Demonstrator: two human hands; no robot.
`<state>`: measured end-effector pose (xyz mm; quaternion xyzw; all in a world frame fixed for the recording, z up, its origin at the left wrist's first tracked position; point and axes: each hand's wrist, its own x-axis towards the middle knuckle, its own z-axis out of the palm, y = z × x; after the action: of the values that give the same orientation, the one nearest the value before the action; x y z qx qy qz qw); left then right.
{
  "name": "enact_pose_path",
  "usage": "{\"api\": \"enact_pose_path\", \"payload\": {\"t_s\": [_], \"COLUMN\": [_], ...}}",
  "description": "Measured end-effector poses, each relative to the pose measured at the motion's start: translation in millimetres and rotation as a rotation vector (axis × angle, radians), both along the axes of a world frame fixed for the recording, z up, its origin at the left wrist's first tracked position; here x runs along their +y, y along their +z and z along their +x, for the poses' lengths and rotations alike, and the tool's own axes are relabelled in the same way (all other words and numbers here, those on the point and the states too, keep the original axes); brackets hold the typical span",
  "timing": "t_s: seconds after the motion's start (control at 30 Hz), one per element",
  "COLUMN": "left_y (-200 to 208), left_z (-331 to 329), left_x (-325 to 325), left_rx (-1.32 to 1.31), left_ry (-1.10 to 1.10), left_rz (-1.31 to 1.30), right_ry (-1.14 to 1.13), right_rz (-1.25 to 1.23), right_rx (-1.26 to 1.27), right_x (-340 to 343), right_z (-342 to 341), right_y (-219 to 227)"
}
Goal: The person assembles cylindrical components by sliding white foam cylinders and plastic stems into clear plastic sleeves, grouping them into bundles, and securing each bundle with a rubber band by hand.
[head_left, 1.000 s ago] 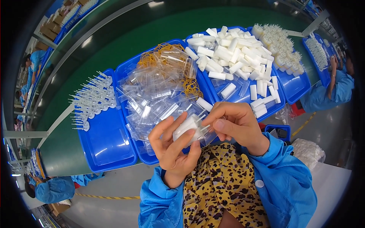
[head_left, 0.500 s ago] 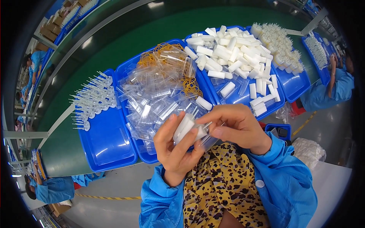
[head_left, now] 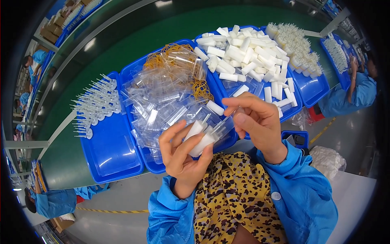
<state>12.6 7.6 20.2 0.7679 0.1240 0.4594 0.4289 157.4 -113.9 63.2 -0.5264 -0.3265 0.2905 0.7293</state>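
Note:
My left hand point(head_left: 180, 156) is closed round two white blocks point(head_left: 204, 143) lying side by side, fingers over the front one and thumb below. Thin metal pins point(head_left: 217, 124) stick out of their upper right ends. Around the pins sits a clear plastic piece point(head_left: 222, 131). My right hand point(head_left: 260, 128) is to the right of it, thumb and forefinger close together at the clear piece's outer end, other fingers curled. What exactly lies between those fingertips is hard to see. Below and behind the blocks lies the tray of clear plastic sleeves point(head_left: 162, 107).
Yellow rubber bands point(head_left: 201, 90) lie in the sleeve tray. Right of it, a blue tray point(head_left: 297, 110) carries loose white blocks point(head_left: 243, 53); beyond stand cream pinned pieces point(head_left: 292, 46). At left, pinned white parts point(head_left: 97, 101) fill part of another tray point(head_left: 109, 150). Co-workers sit at both sides.
My right hand has drawn back up and slightly right from the pins. The blocks have tilted and now show more of their pins. My left hand has shifted slightly left.

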Motion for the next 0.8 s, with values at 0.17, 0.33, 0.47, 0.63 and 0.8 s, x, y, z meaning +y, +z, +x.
{"api": "enact_pose_path", "payload": {"t_s": [0.17,0.33,0.47,0.63,0.8], "left_y": [-0.4,2.1,6.3,5.3,2.5], "left_z": [-0.7,-0.1,0.2,1.3,0.9], "left_x": [-1.9,-2.2,-3.6,-4.4,-2.7], "left_rx": [0.027,0.013,0.035,0.036,0.002], "left_ry": [0.013,0.016,0.018,0.053,0.035], "left_rz": [-0.019,-0.016,-0.035,-0.054,0.034], "right_ry": [0.024,-0.015,-0.048,-0.076,-0.104], "right_rz": [0.006,0.023,0.069,0.07,0.077], "right_rx": [0.001,-0.008,-0.107,-0.123,-0.251], "right_x": [-0.3,2.6,3.9,6.0,6.3], "right_z": [-7.0,-14.1,-18.5,-20.5,-19.8], "right_y": [-2.5,-5.0,-6.6,-11.8,-13.5]}}
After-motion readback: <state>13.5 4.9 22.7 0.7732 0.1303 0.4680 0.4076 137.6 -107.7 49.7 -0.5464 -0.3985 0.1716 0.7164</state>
